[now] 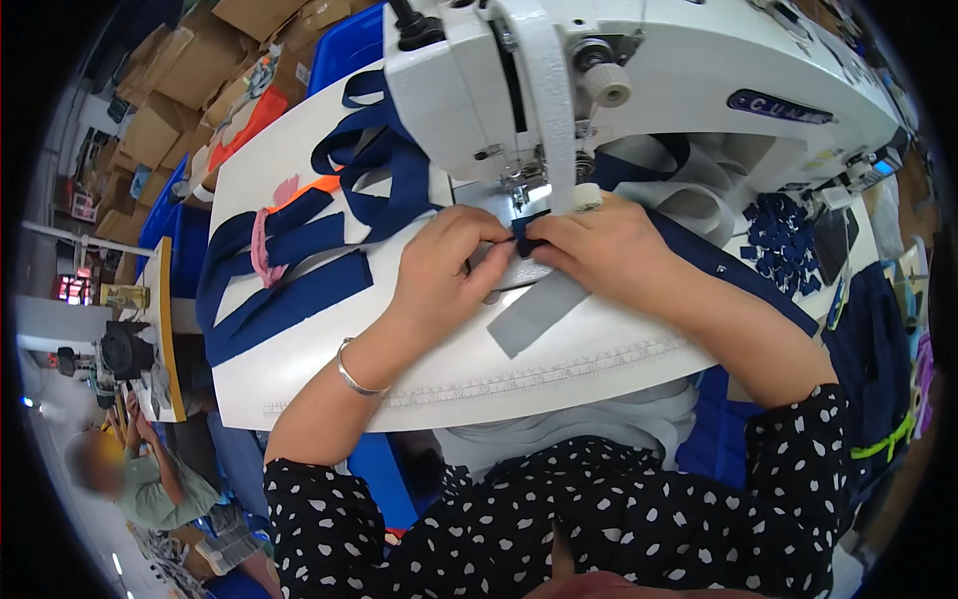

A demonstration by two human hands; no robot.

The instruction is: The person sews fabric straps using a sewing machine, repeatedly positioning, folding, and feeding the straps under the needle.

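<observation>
Navy fabric piece (523,238) is sitting at the needle area of the white sewing machine (679,85), just in front of the presser foot (525,190) and over the metal plate (524,272). Both your hands are working on it. Your left hand (441,262) is coming in from the left and pinching its edge between thumb and forefinger. Your right hand (607,245) is gripping the other side with the fingertips, knuckles bent. You're wearing a silver bracelet (357,369) on the left wrist.

Grey strip (539,312) is lying flat on the white tabletop (454,346), below your fingers and angled. Printed ruler (539,370) is running along the front edge, partly under your left forearm. Navy straps (309,296) are lying in loops and lengths to your left, a pink tie (261,250) looping around some. Navy band (733,272) is running beside your right forearm. Small navy pieces (781,245) are sitting piled farther right. Grey fabric (689,190) is bunching under the machine arm.

Off to the left, another person (165,494) is sitting near a separate bench, well apart from you.
</observation>
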